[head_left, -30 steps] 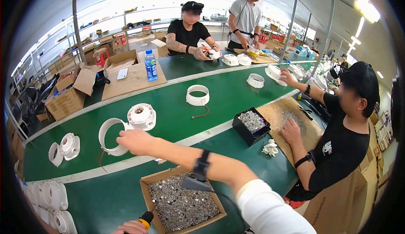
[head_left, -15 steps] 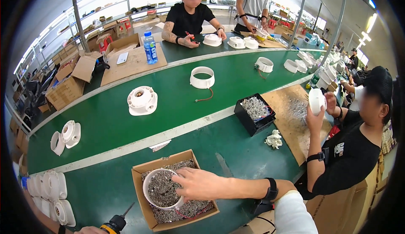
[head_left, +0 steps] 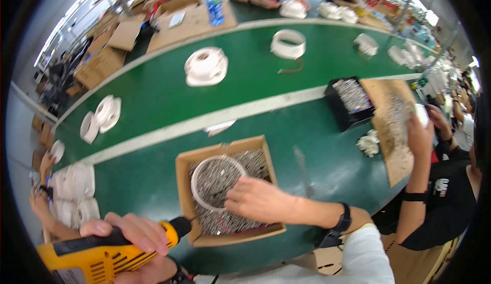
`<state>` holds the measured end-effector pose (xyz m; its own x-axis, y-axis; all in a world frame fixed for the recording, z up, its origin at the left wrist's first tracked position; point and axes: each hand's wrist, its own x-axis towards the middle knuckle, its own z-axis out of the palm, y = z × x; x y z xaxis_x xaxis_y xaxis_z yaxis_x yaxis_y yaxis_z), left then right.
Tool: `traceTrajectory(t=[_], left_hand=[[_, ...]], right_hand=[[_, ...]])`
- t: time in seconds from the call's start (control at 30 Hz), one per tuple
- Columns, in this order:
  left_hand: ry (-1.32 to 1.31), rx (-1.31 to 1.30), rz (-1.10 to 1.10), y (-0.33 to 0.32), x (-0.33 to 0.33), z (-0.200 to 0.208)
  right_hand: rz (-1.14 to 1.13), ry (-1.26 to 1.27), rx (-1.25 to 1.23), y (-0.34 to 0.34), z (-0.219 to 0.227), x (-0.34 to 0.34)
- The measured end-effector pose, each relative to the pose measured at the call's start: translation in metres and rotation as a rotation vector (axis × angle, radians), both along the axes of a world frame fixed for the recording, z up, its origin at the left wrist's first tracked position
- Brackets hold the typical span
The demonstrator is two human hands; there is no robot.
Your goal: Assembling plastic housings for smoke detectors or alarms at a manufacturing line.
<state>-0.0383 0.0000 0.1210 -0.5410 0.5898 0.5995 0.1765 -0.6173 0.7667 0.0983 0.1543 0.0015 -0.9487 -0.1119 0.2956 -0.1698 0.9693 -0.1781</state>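
Note:
My left hand (head_left: 135, 238) is wrapped round a yellow-and-black power screwdriver (head_left: 110, 256). Its dark chuck points right, and the thin bit reaches over the left wall of an open cardboard box (head_left: 183, 194). Small metal screws (head_left: 255, 164) fill the box, and a white plastic ring (head_left: 195, 184) lies on them with more screws inside its rim. Above the ring's right side is my right hand (head_left: 258, 199), fingers curled together and pointing down at the screws. Whatever its fingertips hold is too small or hidden to make out.
White round housings (head_left: 205, 68) and an open ring with a wire (head_left: 287, 44) stand on the green belt. Stacked white parts (head_left: 76, 187) are at left, by a co-worker's hands. A black screw bin (head_left: 349, 102) and crumpled white paper (head_left: 369, 143) lie right, near another co-worker.
The screwdriver has risen from the lower left edge to the box. My right hand's fingers, earlier spread over the ring's rim, are now drawn together. The whole view has shifted.

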Motion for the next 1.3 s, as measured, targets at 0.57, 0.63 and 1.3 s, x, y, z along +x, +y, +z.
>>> traceTrajectory(t=[0.57, 0.63, 1.3], left_hand=[[-0.109, -0.071, -0.07, 0.038, 0.004, -0.037], [-0.089, -0.101, -0.047, 0.039, 0.004, -0.036], [-0.053, -0.091, -0.133, 0.042, 0.0, -0.037]], right_hand=[[-0.027, -0.151, -0.195, 0.008, -0.01, 0.001], [-0.029, -0.151, -0.192, 0.008, -0.01, 0.001], [-0.033, -0.142, -0.226, 0.01, -0.009, 0.001]])
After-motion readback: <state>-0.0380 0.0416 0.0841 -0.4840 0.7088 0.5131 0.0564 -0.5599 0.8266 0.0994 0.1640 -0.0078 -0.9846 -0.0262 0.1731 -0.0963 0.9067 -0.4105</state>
